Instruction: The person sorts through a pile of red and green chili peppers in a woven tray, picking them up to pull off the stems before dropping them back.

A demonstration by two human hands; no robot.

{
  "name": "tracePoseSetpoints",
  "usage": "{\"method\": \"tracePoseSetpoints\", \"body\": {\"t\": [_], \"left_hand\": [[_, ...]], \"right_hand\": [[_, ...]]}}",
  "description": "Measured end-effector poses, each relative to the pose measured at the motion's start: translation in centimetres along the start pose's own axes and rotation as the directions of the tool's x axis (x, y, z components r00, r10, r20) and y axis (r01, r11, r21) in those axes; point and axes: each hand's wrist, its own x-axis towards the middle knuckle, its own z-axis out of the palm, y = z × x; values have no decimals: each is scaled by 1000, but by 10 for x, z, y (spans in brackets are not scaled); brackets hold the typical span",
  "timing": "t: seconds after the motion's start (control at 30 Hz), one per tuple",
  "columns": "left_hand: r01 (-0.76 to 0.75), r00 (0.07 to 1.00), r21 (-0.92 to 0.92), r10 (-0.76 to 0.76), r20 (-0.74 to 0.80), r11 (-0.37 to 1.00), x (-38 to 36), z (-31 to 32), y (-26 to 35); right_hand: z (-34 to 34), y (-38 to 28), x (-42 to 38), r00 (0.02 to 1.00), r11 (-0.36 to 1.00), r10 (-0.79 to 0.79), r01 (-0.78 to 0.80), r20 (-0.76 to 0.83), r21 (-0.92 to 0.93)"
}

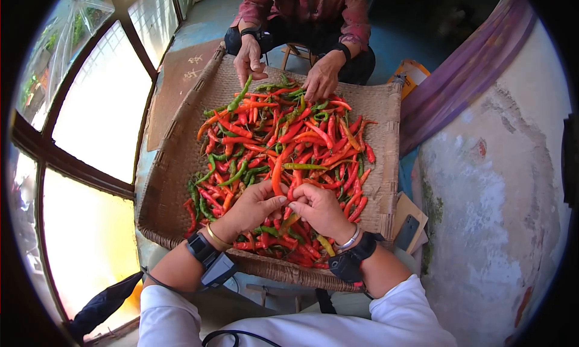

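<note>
A heap of red, orange and green chili peppers (307, 139) lies in a shallow woven basket (377, 184). Over its near part, my left hand (256, 207) is closed, thumb and fingers pinching a long orange-red chili pepper (277, 173) that points away from me. Close against it, my right hand (322, 211) is closed too, its fingertips pinched at a red chili pepper (293, 193). The two hands' fingertips almost meet, so the pepper ends between them are partly hidden. A yellow-green chili pepper (304, 166) lies just beyond my fingers.
Across the basket sits another person in a red patterned shirt (313, 3). One of their hands (248, 60) is beside a green chili pepper (240, 95); the other hand (325, 74) touches the heap. Windows (96, 106) stand left, a wall (488, 196) right. A phone (407, 231) lies beside the basket.
</note>
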Motion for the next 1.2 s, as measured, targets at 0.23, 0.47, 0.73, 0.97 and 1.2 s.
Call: {"method": "tracePoseSetpoints", "body": {"t": [0.23,0.47,0.73,0.97,1.2], "left_hand": [[223,959,307,-265,100,925,7,-34,30],[-269,908,-261,154,-389,927,21,-35,44],[-177,977,431,106,185,885,15,-11,16],[-259,963,417,198,182,871,16,-3,6],[-127,986,558,41,163,820,14,-10,11]], "right_hand": [[-9,7,4,946,886,320,-278,-56,372],[-11,4,4,949,839,305,-308,81,448],[-19,5,4,948,585,183,-317,260,747],[-16,10,3,941,502,215,-335,260,798],[-15,13,4,933,530,274,-349,233,773]]}}
